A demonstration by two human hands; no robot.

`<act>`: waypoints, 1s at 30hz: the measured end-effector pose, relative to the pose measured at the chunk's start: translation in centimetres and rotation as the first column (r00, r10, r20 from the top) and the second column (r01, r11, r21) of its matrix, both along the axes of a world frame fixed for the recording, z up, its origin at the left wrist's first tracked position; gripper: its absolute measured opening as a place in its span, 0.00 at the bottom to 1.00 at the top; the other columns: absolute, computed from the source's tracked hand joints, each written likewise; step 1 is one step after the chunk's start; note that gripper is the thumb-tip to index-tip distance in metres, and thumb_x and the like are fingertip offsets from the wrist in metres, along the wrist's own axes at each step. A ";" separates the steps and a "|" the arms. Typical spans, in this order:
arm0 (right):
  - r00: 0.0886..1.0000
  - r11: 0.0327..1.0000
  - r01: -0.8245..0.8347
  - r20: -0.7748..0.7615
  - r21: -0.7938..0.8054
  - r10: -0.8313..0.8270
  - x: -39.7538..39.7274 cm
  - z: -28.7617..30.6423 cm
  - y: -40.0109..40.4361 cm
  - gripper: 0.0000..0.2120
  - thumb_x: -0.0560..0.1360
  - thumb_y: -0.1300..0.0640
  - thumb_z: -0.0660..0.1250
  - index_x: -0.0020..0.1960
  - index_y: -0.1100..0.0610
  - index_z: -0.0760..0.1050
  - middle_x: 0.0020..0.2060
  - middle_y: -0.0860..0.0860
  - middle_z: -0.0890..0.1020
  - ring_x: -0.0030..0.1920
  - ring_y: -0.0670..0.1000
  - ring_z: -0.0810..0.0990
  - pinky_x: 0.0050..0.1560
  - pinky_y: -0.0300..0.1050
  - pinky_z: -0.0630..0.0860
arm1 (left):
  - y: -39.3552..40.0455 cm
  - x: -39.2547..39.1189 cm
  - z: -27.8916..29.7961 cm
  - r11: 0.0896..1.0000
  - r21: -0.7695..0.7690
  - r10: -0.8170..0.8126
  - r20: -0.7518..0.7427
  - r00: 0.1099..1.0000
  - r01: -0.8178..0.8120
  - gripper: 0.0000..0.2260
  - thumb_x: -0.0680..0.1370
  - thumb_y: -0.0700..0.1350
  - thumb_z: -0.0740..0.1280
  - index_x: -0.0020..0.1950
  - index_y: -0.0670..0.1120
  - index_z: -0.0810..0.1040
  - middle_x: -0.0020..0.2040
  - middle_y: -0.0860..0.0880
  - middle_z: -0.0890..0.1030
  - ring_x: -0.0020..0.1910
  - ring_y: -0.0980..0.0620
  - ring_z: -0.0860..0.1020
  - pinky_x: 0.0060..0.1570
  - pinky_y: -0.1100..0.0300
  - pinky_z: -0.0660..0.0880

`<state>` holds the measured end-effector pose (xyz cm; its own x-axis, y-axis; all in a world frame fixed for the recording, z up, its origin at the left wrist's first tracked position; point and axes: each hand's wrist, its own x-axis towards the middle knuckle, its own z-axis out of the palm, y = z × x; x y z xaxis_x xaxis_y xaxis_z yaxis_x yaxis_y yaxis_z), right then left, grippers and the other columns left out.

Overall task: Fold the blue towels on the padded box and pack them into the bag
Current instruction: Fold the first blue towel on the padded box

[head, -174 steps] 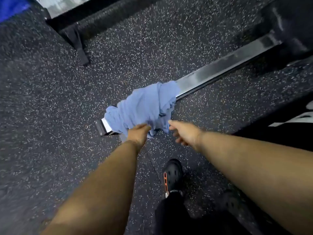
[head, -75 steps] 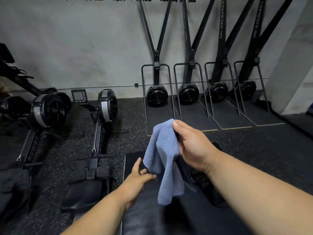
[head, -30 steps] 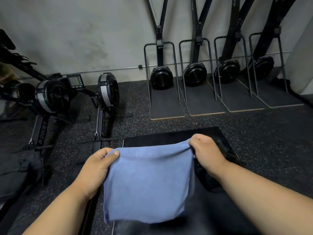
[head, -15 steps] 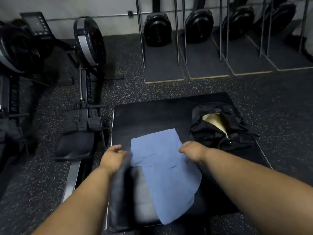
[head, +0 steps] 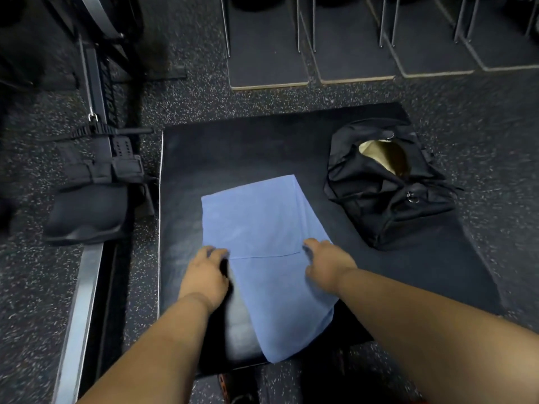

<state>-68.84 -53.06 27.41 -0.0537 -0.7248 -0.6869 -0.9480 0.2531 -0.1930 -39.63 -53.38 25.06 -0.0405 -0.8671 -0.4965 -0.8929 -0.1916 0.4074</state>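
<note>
1. The blue towel [head: 262,258] lies on the padded box [head: 233,153] with its long axis running from the far side toward the person, leaning slightly to the right as it comes nearer.
2. Its far end lies flat on the box top; its near end drapes over the near edge of the box and hangs down the front.
3. The cloth is a plain, pale blue, soft-looking and smooth, with a thin edge line crossing it between the two hands, where one layer appears to lie over another.
4. The left hand [head: 205,271] rests at the towel's left edge with its fingers curled at the cloth; whether it pinches the cloth or only presses on it cannot be told through the blur.
5. The right hand [head: 328,265] sits at the towel's right edge, fingers bent down onto the fabric; its grip cannot be told either.
6. The black bag [head: 388,188] rests on the far right part of the box top, near the towel but not touching it.
7. The bag's top gapes open, showing a tan lining [head: 382,154]; what is inside it cannot be made out.
8. The box stands on a dark speckled floor [head: 481,118], with a rowing machine [head: 93,158] just to its left and flat platforms [head: 265,62] beyond it.
</note>
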 end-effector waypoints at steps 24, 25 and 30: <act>0.797 0.924 0.318 0.588 -0.212 -0.140 -4.8 3.7 0.0 0.05 0.73 0.51 0.65 0.44 0.51 0.70 0.37 0.52 0.76 0.38 0.50 0.72 0.45 0.57 0.73 | 3.9 -1.2 3.8 0.886 0.181 0.431 -0.662 0.613 -0.427 0.17 0.75 0.65 0.69 0.41 0.52 0.78 0.40 0.55 0.79 0.42 0.54 0.73 0.51 0.51 0.69; 0.828 0.948 0.253 0.550 -0.194 -0.109 -5.6 4.3 0.9 0.07 0.73 0.50 0.68 0.46 0.49 0.71 0.39 0.51 0.78 0.39 0.50 0.74 0.46 0.56 0.75 | 4.7 -1.4 4.0 0.887 0.207 0.438 -0.656 0.614 -0.412 0.19 0.71 0.67 0.73 0.43 0.52 0.78 0.40 0.55 0.79 0.42 0.55 0.74 0.50 0.53 0.70; 0.923 0.955 -0.044 0.354 -0.294 0.152 -8.7 4.4 4.9 0.07 0.70 0.53 0.69 0.47 0.47 0.74 0.42 0.45 0.80 0.43 0.48 0.78 0.47 0.54 0.78 | 9.4 -4.0 5.7 0.954 0.127 0.298 -0.505 0.810 -0.272 0.08 0.75 0.46 0.77 0.43 0.51 0.78 0.35 0.56 0.77 0.33 0.60 0.71 0.39 0.62 0.70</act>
<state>-77.50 -48.15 31.82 0.2455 -0.8759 -0.4153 -0.8119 0.0483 -0.5818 -43.65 -44.00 30.72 -0.0550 -0.8562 -0.5138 -0.4594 -0.4351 0.7743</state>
